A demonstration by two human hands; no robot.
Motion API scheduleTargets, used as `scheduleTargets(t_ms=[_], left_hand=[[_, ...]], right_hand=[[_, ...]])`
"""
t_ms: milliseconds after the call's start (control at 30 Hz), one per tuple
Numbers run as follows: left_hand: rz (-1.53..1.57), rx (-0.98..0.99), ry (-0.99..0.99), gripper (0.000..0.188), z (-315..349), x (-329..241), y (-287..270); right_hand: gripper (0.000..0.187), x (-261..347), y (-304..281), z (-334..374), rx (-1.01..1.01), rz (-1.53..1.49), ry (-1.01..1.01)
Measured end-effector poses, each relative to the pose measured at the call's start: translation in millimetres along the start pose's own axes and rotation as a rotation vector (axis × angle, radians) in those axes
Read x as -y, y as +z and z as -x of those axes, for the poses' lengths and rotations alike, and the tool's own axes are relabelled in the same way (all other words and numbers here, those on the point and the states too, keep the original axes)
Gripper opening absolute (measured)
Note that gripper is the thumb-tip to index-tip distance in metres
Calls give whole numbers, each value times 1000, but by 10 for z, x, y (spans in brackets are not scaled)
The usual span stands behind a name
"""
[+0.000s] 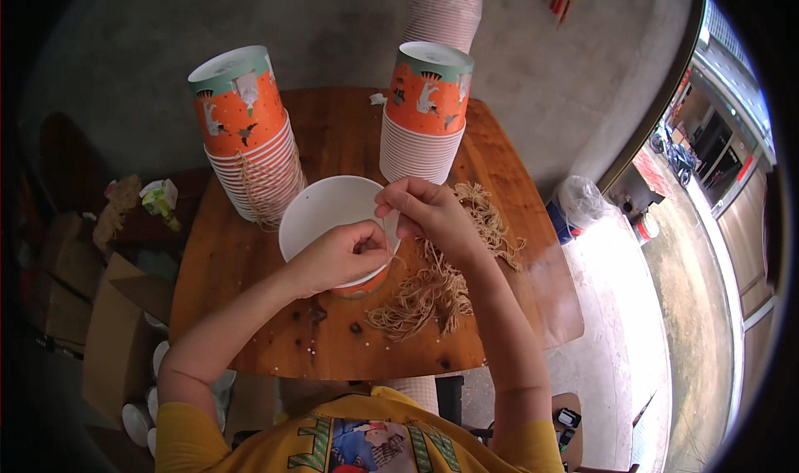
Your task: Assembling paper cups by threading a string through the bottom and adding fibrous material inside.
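Observation:
An upright paper bucket (320, 212) with a white inside and an orange outside stands on the table in front of me. At its right rim my left hand (345, 255) pinches a thin string. Just above and to the right, my right hand (423, 212) pinches the same string, which runs short and taut between my fingers. Part of the rim is hidden behind my hands. Beside the bucket, a loose heap of tan strings (437, 294) lies under and past my right forearm.
Two stacks of upside-down orange buckets stand behind, a left stack (241, 131) with strings draped on it and a right stack (424, 111). More pale stacked buckets (445, 11) rise behind. A cardboard box (125, 340) sits left of the wooden table (533, 256).

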State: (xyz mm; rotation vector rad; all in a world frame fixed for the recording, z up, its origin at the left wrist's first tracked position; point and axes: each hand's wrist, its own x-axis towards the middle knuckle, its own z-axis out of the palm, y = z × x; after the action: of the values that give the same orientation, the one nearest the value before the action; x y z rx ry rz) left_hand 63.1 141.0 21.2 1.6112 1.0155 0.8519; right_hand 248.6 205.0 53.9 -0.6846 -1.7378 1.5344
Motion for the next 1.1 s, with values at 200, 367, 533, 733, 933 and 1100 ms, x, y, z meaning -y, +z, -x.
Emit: scheduleTargets(t_ms=[200, 367, 533, 733, 933, 1100], left_hand=[[196, 9, -205, 12, -54, -47, -17], [220, 16, -226, 12, -106, -19, 37], [292, 41, -212, 11, -129, -39, 48], [382, 22, -332, 11, -137, -48, 12], [365, 11, -289, 10, -116, -26, -13], [351, 24, -261, 15, -96, -46, -14]], right_hand=[[22, -317, -37, 403, -277, -8, 71], [13, -444, 245, 680, -409, 354, -81], [13, -381, 443, 708, -470, 476, -178], [9, -446, 492, 709, -517, 605, -247], [11, -455, 434, 740, -442, 672, -285], [11, -470, 410, 740, -446, 742, -307]])
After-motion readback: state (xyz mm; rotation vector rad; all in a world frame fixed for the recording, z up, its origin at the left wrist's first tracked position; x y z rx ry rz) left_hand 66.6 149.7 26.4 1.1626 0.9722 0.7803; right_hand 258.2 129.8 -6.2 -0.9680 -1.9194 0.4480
